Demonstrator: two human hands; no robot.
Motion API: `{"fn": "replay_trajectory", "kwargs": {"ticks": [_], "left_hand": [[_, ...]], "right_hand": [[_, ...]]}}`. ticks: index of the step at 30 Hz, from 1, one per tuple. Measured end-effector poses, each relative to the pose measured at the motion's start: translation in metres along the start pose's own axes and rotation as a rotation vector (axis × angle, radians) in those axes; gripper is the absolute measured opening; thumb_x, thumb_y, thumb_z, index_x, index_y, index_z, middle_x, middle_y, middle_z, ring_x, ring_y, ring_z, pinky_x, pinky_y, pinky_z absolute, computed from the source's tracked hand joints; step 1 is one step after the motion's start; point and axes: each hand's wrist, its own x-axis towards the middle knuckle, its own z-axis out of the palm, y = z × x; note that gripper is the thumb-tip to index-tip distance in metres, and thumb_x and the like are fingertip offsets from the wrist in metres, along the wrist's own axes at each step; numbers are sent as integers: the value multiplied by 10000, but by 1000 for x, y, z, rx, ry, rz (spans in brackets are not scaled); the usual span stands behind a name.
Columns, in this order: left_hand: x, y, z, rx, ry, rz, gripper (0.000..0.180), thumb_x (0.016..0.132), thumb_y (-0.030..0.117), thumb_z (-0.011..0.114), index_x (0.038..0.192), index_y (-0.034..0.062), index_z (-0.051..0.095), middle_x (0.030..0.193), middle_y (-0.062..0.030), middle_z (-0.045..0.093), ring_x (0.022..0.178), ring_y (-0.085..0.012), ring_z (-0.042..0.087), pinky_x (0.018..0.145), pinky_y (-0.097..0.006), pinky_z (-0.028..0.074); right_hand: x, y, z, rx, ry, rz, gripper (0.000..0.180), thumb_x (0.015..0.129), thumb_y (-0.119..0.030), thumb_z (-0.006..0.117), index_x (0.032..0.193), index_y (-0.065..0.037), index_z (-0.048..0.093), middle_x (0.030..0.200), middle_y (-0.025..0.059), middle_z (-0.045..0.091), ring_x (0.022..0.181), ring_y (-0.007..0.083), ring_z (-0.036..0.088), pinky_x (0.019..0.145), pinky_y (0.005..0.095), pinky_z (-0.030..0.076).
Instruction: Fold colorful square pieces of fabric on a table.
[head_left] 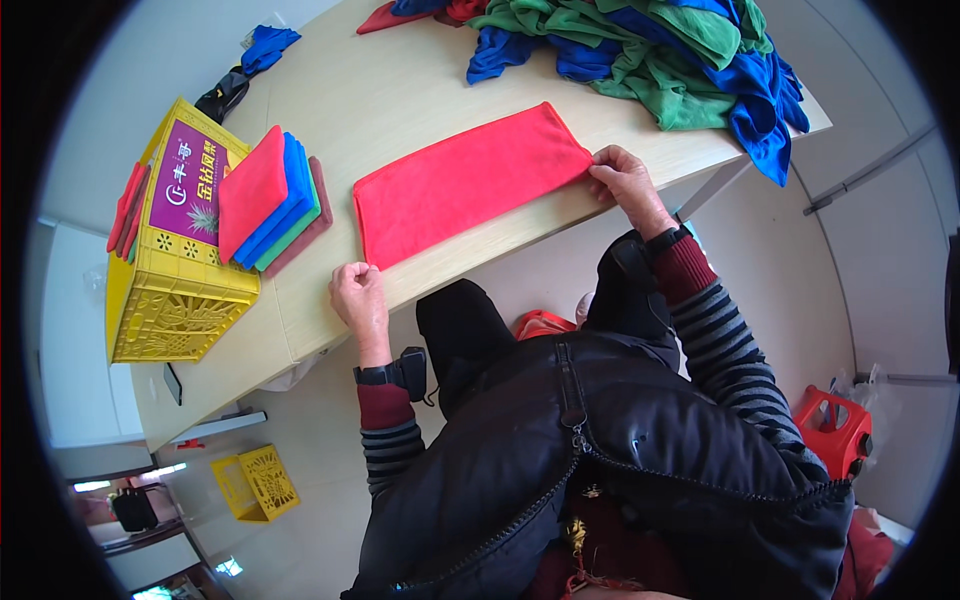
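Observation:
A red towel (470, 187) lies on the table in front of me, spread as a smooth long rectangle, apparently folded over lengthwise. At its near left corner, my left hand (360, 298) is closed in a pinch on the edge. My right hand (626, 182) pinches the near right corner between thumb and fingers. To the left of the towel stands a leaning stack of folded towels (268, 205) in red, blue, green and brownish red, against a yellow plastic crate (185, 300).
A loose heap of green and blue cloths (670, 75) covers the far right, partly hanging over the table edge. A phone (173, 384) lies near the table's left end. On the floor are another yellow crate (256, 484) and a red plastic container (832, 432).

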Motion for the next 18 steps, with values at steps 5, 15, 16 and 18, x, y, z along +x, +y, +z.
{"fn": "replay_trajectory", "kwargs": {"ticks": [5,15,16,18], "left_hand": [[1,1,-2,25,0,-13,133,800,102,723,798,-6,645,832,-86,640,726,-204,599,717,-338,500],[-5,18,-10,106,12,11,169,786,108,737,905,46,635,954,-88,658,927,-286,602,855,-422,472],[-5,22,-11,126,36,47,193,794,113,734,948,49,638,987,-90,659,957,-292,600,878,-430,462],[-1,30,-11,148,25,139,223,818,121,717,1013,47,639,1054,-100,652,1025,-300,587,922,-431,447]], "right_hand": [[-1,-1,1,29,7,-3,59,930,-65,614,976,-29,610,776,21,625,607,92,606,548,230,502],[-6,-12,1,26,-27,13,219,940,-72,628,1151,-40,581,858,30,637,660,90,625,573,230,515],[-8,-15,2,41,-21,16,267,940,-72,632,1200,-45,575,865,29,638,665,88,624,576,228,515],[-14,-19,5,29,-43,3,326,946,-84,634,1262,-67,555,864,15,635,674,79,621,591,222,516]]}}
